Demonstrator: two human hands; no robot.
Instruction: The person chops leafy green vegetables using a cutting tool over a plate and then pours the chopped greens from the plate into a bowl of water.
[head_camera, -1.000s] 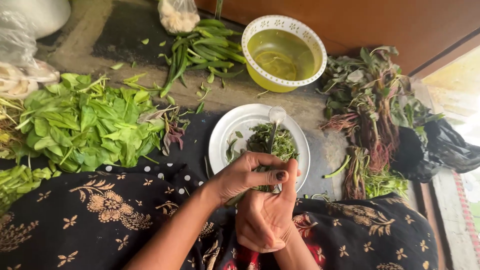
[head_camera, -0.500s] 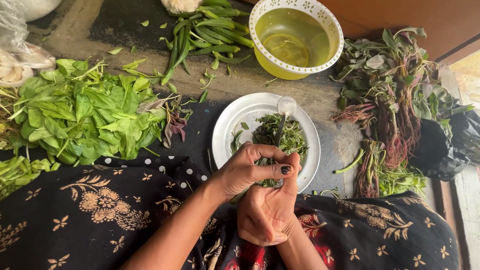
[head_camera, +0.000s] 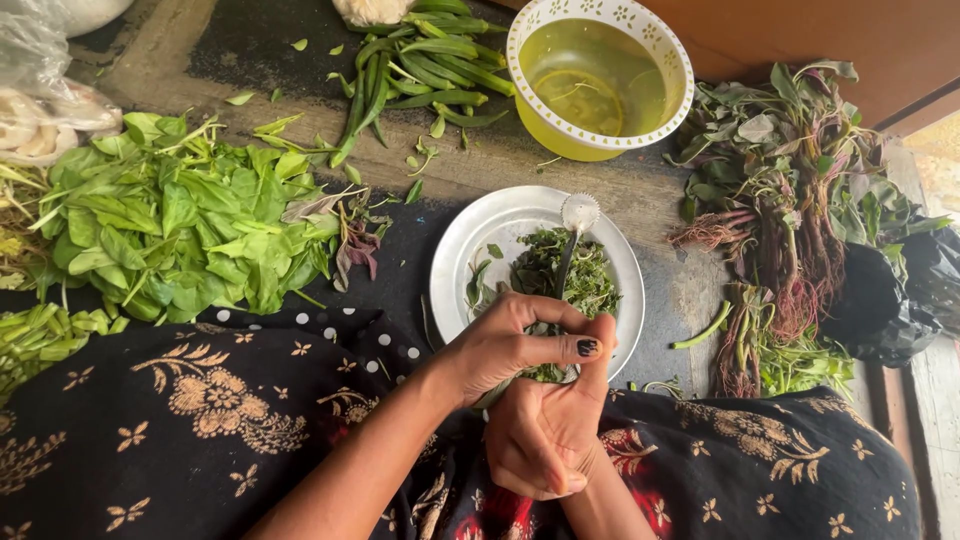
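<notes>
dark floor (head_camera: 250, 45): one plate (head_camera: 480, 235), one yellow bowl (head_camera: 598, 75), two hands (head_camera: 520, 345) gripping greens (head_camera: 565, 270).

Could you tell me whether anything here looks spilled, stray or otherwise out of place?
Mostly orderly. A few loose leaf scraps lie scattered on the ground between the green beans and the white plate, and one green stem piece lies alone right of the plate. Nothing looks spilled or damaged.

Glossy plastic bowl (head_camera: 600, 75), matt stone floor (head_camera: 190, 60)

Grey concrete floor (head_camera: 640, 190) (worn, stained), brown wall (head_camera: 850, 40), daylight.
</notes>
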